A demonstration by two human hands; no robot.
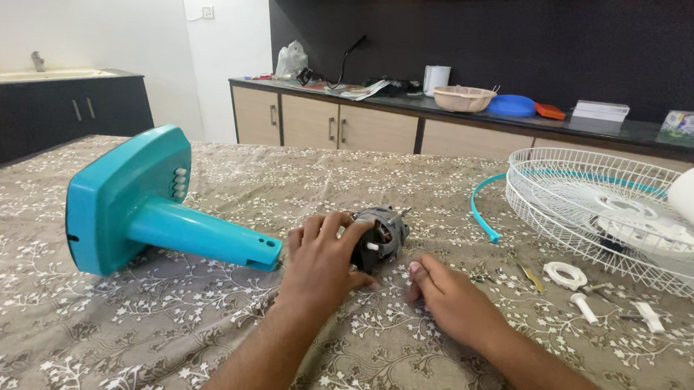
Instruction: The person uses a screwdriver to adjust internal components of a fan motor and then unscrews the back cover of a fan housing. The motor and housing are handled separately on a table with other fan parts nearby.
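kitchen-side room, dark wall, cabinets behind; table (110, 325) covered in a floral cloth; left hand (322, 258) wrapped over a small grey fan motor (383, 232) at table centre, fingers curled on its casing; right hand (446, 296) loosely closed, resting on the cloth just right of the motor, whether it pinches anything cannot be told; teal fan base (139, 205) lying on its side, stem end beside the left hand; white wire fan guard (606, 209) well to the right; small white plastic parts (584, 293) near it.
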